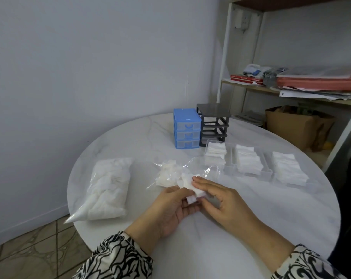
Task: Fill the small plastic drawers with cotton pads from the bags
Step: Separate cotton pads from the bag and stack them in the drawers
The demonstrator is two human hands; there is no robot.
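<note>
both hands grasp cotton pads over table, beside open bag.

Materials you see: plastic, cotton, marble-look top.
Your table is smooth, glossy, veined white; bags clear crinkly plastic; pads soft matt cotton; blue drawer unit shiny plastic.

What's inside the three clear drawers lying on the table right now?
Each clear drawer holds stacks of white cotton pads heaped above its rim. The stacks cover the drawer floors, so how far down they go can't be seen.
</note>
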